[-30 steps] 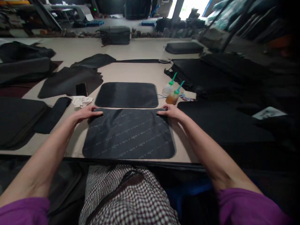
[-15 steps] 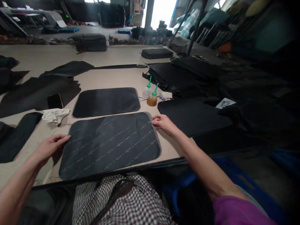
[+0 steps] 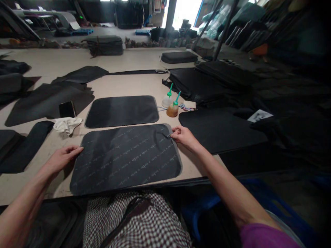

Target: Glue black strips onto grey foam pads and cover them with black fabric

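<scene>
A black rounded-corner fabric panel (image 3: 124, 158), printed with diagonal rows of pale lettering, lies flat at the table's near edge. A grey margin shows along its right side. My left hand (image 3: 64, 156) pinches the panel's left edge near the upper corner. At the upper right edge, my right hand (image 3: 183, 136) pinches the fabric between thumb and fingers, and a small wrinkle runs in from there. Just beyond lies a second black panel (image 3: 122, 111) with a grey border, plain on top.
Two squeeze bottles with green nozzles, one clear (image 3: 167, 100) and one holding amber liquid (image 3: 172, 110), stand beyond my right hand. A crumpled white cloth (image 3: 67, 124) and a phone (image 3: 67, 109) lie at left. Black sheets (image 3: 222, 127) cover the right side.
The whole view has shifted slightly, so things appear a little farther right. Both hands keep their pinch on the panel's edges, and the wrinkle by my right hand looks more marked.
</scene>
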### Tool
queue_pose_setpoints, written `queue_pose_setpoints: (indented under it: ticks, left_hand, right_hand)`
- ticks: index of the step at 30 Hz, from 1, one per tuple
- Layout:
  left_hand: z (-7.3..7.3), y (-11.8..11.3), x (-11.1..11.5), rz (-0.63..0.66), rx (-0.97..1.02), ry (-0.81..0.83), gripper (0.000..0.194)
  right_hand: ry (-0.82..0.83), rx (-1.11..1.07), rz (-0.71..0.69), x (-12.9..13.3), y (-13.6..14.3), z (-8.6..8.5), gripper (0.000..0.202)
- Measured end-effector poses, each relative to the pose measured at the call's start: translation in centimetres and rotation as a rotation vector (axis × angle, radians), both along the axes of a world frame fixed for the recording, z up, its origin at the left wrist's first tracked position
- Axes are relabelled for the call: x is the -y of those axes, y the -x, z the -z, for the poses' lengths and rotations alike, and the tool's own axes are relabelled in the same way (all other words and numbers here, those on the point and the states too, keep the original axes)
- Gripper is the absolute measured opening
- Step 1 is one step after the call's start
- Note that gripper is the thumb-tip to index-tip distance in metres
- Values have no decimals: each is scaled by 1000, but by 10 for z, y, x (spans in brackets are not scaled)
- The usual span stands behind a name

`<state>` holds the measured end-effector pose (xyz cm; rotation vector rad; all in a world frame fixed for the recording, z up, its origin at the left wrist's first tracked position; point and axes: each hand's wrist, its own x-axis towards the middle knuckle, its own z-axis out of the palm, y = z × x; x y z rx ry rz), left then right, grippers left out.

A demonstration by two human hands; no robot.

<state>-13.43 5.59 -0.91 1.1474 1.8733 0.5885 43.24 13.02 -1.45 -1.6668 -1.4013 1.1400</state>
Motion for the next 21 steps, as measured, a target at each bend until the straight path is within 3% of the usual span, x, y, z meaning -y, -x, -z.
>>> queue_pose_setpoints:
  ticks: [7, 12, 18, 21]
  left_hand:
    - [-18, -15, 6, -14, 46, -78, 59]
    - [-29, -20, 8, -40, 173, -79, 52]
    - [-30, -16, 13, -45, 293, -61, 50]
    - [-27, -15, 12, -55, 307, -67, 48]
  right_hand:
    - [-25, -73, -38, 8, 3, -5, 47]
    - [40, -107, 31, -1, -7, 7, 40]
    - [95, -130, 35, -1, -10, 7, 34]
    - [48, -55, 13, -1, -12, 13, 33]
